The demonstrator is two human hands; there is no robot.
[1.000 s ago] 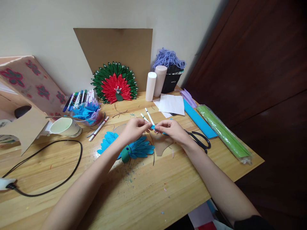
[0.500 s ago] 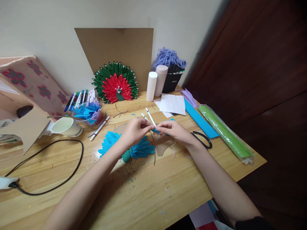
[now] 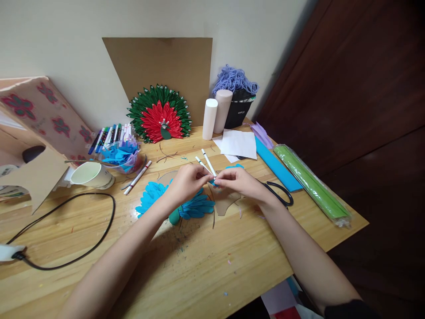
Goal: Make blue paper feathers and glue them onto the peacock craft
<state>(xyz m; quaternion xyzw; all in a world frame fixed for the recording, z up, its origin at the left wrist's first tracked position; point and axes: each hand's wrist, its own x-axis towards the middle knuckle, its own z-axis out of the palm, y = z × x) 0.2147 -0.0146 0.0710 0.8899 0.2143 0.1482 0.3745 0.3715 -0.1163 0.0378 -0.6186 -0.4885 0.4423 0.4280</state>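
Blue piece sits mid-scene between both hands, right of the blue-feathered bird; left hand and right hand equally near, fingers of both pinched together on it. Long axis: can't tell, mostly covered. Versus a second ago, less blue shows between fingertips; right wrist hides more of the black scissors.
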